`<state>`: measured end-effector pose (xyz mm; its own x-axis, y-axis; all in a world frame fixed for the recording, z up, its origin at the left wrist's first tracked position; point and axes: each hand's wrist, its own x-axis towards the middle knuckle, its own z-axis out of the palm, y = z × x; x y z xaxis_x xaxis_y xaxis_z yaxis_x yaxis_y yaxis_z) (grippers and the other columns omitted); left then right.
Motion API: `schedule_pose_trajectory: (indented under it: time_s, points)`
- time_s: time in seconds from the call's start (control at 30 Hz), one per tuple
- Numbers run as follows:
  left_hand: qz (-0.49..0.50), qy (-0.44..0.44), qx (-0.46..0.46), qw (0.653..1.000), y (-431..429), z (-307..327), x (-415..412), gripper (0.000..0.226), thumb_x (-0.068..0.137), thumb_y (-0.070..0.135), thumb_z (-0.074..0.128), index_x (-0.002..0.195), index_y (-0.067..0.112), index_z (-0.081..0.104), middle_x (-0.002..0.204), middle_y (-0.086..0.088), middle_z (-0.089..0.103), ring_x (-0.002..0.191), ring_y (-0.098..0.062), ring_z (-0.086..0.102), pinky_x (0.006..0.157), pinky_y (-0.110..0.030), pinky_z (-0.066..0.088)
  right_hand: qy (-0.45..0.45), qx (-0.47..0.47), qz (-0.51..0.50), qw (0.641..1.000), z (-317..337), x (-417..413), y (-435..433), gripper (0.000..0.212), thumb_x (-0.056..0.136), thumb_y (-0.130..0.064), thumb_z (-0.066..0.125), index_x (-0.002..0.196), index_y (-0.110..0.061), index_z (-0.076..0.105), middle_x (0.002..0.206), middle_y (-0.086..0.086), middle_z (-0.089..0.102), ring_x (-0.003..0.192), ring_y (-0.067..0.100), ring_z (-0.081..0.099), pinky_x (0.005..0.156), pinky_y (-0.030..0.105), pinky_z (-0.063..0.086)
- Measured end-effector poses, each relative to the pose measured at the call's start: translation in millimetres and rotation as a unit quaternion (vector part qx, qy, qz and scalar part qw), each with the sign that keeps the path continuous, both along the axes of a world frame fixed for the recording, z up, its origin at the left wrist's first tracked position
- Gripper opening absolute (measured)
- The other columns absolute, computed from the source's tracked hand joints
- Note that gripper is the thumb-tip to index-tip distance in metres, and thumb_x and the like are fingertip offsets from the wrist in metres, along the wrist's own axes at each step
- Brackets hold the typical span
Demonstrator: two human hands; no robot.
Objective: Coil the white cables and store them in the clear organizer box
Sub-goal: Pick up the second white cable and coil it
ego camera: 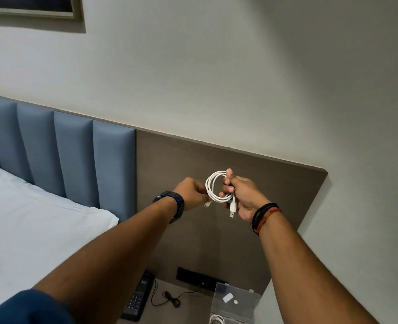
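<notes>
I hold a white cable [213, 186] in mid-air in front of the wooden wall panel, wound into a small round coil. My right hand [242, 195] grips the coil's right side, with the USB plug [232, 208] hanging below its fingers. My left hand [191, 191] pinches the cable's other end at the coil's left edge, where a small connector points down. The clear organizer box [234, 305] stands open on the bedside table at the bottom, lid raised, with another white cable [216, 319] lying inside.
A black desk phone [138, 298] with its thin black cord [170, 300] lies on the bedside table, left of the box. A black socket strip [199, 278] sits on the wooden panel. The bed with white sheet [29, 218] and blue headboard [76, 155] is at left.
</notes>
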<state>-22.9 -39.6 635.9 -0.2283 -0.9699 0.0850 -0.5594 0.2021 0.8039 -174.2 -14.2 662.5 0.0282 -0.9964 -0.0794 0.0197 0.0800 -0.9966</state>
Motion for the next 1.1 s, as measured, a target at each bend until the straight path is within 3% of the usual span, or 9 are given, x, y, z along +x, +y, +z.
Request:
schedule_pose_trajectory:
  time_s: [0.13, 0.23, 0.37, 0.43, 0.53, 0.67, 0.83, 0.93, 1.1]
  points:
    - [-0.021, 0.083, -0.005, 0.996, 4, -3, 0, 0.011, 0.08, 0.007, 0.063, 0.081, 0.011, 0.074, 0.057, 0.012, 0.063, 0.049, 0.005, 0.051, 0.054, -0.011, 0.043, 0.006, 0.0, -0.011, 1.0, 1, -2, 1, 0.041, 0.097, -0.043, 0.041, 0.063, -0.02, 0.045, 0.036, -0.01, 0.038, 0.049, 0.013, 0.049, 0.045, 0.02, 0.038]
    - [0.001, 0.209, 0.046, 0.977, 6, -1, -2, 0.029, 0.079, -0.005, 0.051, 0.089, 0.012, 0.072, 0.08, -0.008, 0.069, 0.073, -0.017, 0.06, 0.077, -0.032, 0.051, 0.01, 0.005, -0.016, 1.0, 0, -2, 2, 0.042, 0.097, -0.043, 0.042, 0.062, -0.02, 0.045, 0.035, -0.01, 0.038, 0.048, 0.013, 0.049, 0.047, 0.022, 0.038]
    - [-0.005, 0.354, 0.143, 0.924, 5, 6, -5, 0.026, 0.087, 0.019, 0.046, 0.095, 0.013, 0.07, 0.093, -0.011, 0.071, 0.083, -0.022, 0.064, 0.081, -0.035, 0.049, 0.006, 0.007, -0.011, 1.0, 0, 0, 4, 0.042, 0.097, -0.042, 0.042, 0.061, -0.019, 0.045, 0.036, -0.01, 0.038, 0.046, 0.012, 0.049, 0.047, 0.021, 0.039]
    - [-0.044, 0.356, 0.13, 0.924, 5, 6, -4, 0.022, 0.089, 0.03, 0.056, 0.095, 0.014, 0.069, 0.09, -0.009, 0.072, 0.082, -0.022, 0.066, 0.08, -0.035, 0.052, -0.001, 0.008, -0.004, 1.0, 1, 2, 5, 0.043, 0.097, -0.042, 0.042, 0.061, -0.019, 0.045, 0.037, -0.01, 0.038, 0.046, 0.012, 0.048, 0.046, 0.021, 0.04]
    - [-0.073, 0.349, 0.092, 0.93, 6, 4, -5, 0.018, 0.087, 0.019, 0.061, 0.101, 0.009, 0.066, 0.093, -0.016, 0.069, 0.085, -0.029, 0.065, 0.087, -0.043, 0.05, -0.014, 0.008, 0.01, 1.0, 3, 4, 7, 0.042, 0.098, -0.04, 0.042, 0.062, -0.018, 0.044, 0.037, -0.009, 0.039, 0.05, 0.014, 0.048, 0.048, 0.023, 0.04]
    - [-0.054, 0.397, 0.089, 0.912, 6, 3, -4, 0.021, 0.088, 0.008, 0.059, 0.106, 0.0, 0.065, 0.085, -0.014, 0.072, 0.071, -0.022, 0.069, 0.076, -0.038, 0.057, -0.072, 0.02, 0.04, 0.996, 6, 6, 9, 0.042, 0.098, -0.037, 0.04, 0.062, -0.016, 0.044, 0.042, -0.006, 0.044, 0.053, 0.015, 0.047, 0.053, 0.026, 0.044]
    - [0.012, 0.392, 0.069, 0.917, 8, 6, -8, 0.017, 0.086, 0.006, 0.062, 0.101, 0.001, 0.067, 0.068, -0.004, 0.07, 0.053, -0.012, 0.066, 0.054, -0.025, 0.057, -0.04, 0.027, 0.005, 0.999, 5, 10, 11, 0.041, 0.097, -0.038, 0.044, 0.063, -0.016, 0.05, 0.057, -0.001, 0.061, 0.061, 0.017, 0.064, 0.051, 0.025, 0.043]
    - [0.052, 0.378, 0.07, 0.922, 9, 7, -13, 0.009, 0.086, 0.008, 0.062, 0.09, 0.007, 0.07, 0.064, -0.003, 0.067, 0.045, -0.009, 0.062, 0.047, -0.022, 0.054, -0.01, 0.026, -0.021, 0.999, 3, 12, 10, 0.037, 0.096, -0.037, 0.047, 0.068, -0.014, 0.056, 0.067, 0.002, 0.054, 0.067, 0.021, 0.058, 0.052, 0.027, 0.04]
    - [0.125, 0.34, 0.059, 0.93, 5, 6, -19, 0.009, 0.087, 0.012, 0.063, 0.084, 0.01, 0.071, 0.063, -0.005, 0.067, 0.047, -0.013, 0.064, 0.044, -0.022, 0.052, 0.019, -0.006, -0.033, 0.999, -6, 7, 8, 0.021, 0.095, -0.021, 0.052, 0.081, -0.01, 0.064, 0.066, -0.001, 0.053, 0.054, 0.011, 0.051, 0.052, 0.026, 0.04]
